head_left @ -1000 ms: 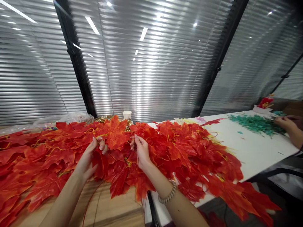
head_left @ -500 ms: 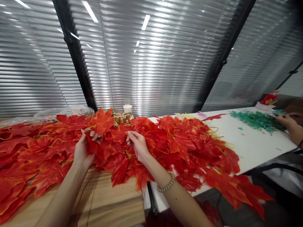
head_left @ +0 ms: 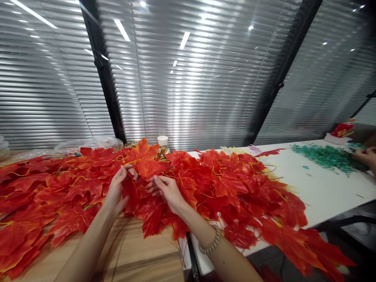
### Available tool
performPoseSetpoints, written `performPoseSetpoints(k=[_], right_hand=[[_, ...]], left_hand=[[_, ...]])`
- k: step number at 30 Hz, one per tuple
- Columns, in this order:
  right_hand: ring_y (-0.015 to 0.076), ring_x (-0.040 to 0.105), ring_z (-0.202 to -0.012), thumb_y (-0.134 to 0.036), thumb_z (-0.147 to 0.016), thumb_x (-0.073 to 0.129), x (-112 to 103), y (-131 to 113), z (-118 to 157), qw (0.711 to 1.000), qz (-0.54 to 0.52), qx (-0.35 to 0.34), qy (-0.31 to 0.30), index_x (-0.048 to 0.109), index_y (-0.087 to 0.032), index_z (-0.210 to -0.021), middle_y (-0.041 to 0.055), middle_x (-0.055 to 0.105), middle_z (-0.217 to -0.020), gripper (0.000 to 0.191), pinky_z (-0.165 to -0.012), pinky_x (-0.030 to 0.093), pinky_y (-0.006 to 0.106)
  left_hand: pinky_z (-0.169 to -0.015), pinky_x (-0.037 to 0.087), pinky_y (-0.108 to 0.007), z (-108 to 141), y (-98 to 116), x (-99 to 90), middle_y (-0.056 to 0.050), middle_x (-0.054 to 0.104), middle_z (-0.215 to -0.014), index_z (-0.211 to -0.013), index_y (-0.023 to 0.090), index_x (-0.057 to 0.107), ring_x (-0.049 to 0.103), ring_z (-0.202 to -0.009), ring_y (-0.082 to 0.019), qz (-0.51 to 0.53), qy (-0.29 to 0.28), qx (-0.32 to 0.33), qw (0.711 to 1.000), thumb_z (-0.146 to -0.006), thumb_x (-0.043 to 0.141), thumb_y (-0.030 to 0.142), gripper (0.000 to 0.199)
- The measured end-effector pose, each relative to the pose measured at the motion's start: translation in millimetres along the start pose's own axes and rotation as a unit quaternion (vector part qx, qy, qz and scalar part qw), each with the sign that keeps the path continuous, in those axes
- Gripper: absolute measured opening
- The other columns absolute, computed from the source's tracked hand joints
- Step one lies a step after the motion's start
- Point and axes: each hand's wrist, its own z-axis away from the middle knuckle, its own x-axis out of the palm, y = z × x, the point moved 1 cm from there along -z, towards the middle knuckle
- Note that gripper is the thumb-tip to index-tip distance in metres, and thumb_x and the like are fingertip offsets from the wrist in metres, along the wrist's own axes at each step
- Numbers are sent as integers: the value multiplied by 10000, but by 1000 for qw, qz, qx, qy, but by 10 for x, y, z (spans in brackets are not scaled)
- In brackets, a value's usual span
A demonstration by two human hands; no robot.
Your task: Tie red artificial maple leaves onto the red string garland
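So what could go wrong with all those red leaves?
The red leaves hanging past the front edge of the white table might slide off. The white cup stands behind the leaves, so pushing those back could tip it. Leaves crowd around the left hand and right hand, so one might snag another.

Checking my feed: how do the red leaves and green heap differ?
The red leaves are broad and lobed; the green heap's pieces are small. The red leaves span the wooden tabletop and white tabletop; the green heap sits on the latter. Both lie piled.
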Motion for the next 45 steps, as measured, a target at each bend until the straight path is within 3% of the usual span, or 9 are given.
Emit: performPoseSetpoints(k=[6,12,18,25,30,33,35,40,45], right_hand=[[61,453,-451,-398,-734,595,-178,-77,-102,988,17,-94,124,674,-140,-834,-19,553,-545,287,-479,374,188],[59,458,-488,-310,-677,644,-225,-114,-129,988,-50,-85,117,671,-161,-868,-12,596,-635,244,-496,383,192],[61,543,-569,-237,-681,644,-235,-174,-124,985,-125,-98,71,638,-169,-948,25,668,-797,275,-543,428,170],[54,570,-571,-181,-669,654,-260,-202,-150,970,-220,-75,77,564,-169,-745,4,669,-729,119,-540,446,140],[51,577,-600,-152,-676,635,-252,-200,-163,965,-251,-42,69,591,-167,-743,5,669,-756,81,-562,461,133],[63,605,-667,-129,-666,636,-216,-206,-153,958,-273,-44,68,612,-167,-745,14,673,-788,91,-594,473,137],[82,621,-742,-122,-650,648,-174,-213,-131,961,-263,-50,66,628,-170,-764,15,674,-813,126,-651,486,156],[151,616,-911,-202,-641,692,-67,-207,-57,979,-186,-80,1,661,-163,-877,62,669,-945,241,-780,484,234],[120,626,-735,-245,-680,676,-46,-162,-27,989,-107,-103,12,672,-148,-886,43,676,-764,228,-718,487,222]], left_hand=[[-520,372,-194,-78,73,-89,6,517,-588,-752,147,601,440,-524,-94,-93,127,130,979,-848,470,262,198],[-498,264,-193,-134,60,-240,31,439,-549,-726,98,617,326,-499,-70,-234,251,232,910,-870,417,202,267],[-495,223,-213,-146,68,-297,58,324,-510,-756,84,617,263,-493,-74,-285,260,261,885,-884,392,205,286],[-525,235,-223,-155,103,-326,41,387,-551,-762,63,615,296,-537,-79,-336,272,282,857,-889,370,178,299],[-549,279,-220,-123,113,-265,47,375,-539,-807,80,636,317,-533,-90,-364,254,282,850,-889,377,202,298],[-770,337,-229,-19,127,-121,-18,576,-768,-869,129,658,476,-781,-128,-436,217,331,808,-876,409,207,261],[-896,307,-247,73,121,-2,-44,618,-933,-917,178,669,481,-947,-154,-474,175,365,782,-858,446,236,238],[-893,397,-291,205,2,170,-32,666,-967,-1064,250,626,581,-887,-173,-451,42,315,834,-794,544,252,283],[-874,452,-354,160,-110,120,-54,686,-994,-1031,209,650,624,-903,-221,-466,-1,209,860,-760,582,336,307]])
